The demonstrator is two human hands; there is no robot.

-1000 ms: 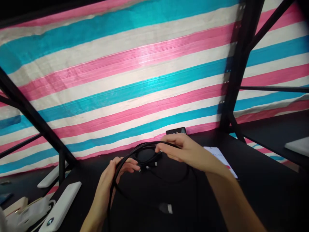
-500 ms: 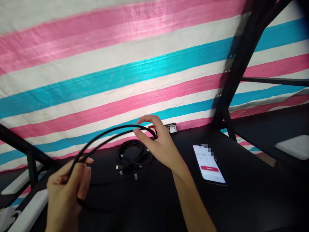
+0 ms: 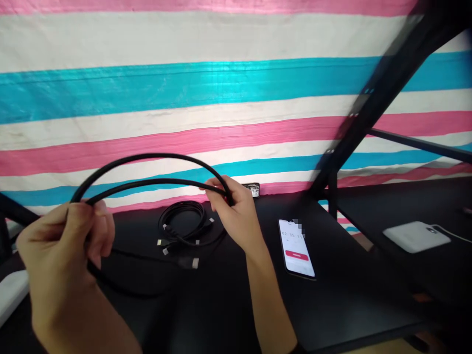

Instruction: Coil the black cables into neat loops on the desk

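Both hands are pinching a thick black rubber cable (image 3: 147, 169), arching in two strands above the black table (image 3: 350, 300): left hand (image 3: 62, 246) fisted around one end, right hand (image 3: 236, 214) gripping the other.

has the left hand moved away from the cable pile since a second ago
Yes. The left hand has swung out leftward from the pile, stretching the cable.

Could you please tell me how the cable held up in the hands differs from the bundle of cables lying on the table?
The held cable arches in two wide strands in the air between the left hand and right hand; the cable bundle lies untouched on the black table. The held cable looks thicker; the cable bundle is wound in a small tight coil with several light connector ends sticking out. Both are black.
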